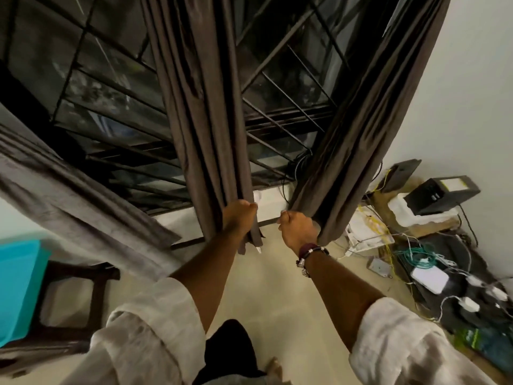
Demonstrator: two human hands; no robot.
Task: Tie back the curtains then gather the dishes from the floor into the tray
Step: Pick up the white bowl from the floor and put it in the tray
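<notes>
centre of frame: left hand (239, 215) grips the middle curtain panel (205, 112), right hand (298, 227) the right curtain panel (369, 112); soft, light, likely slippery cloth, best bunched low.

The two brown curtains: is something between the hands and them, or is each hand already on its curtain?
Nothing visible stands between. The left hand grips the middle curtain near its lower end, and the right hand grips the right curtain near its bottom. A gap showing the window bars separates the two curtains.
</notes>
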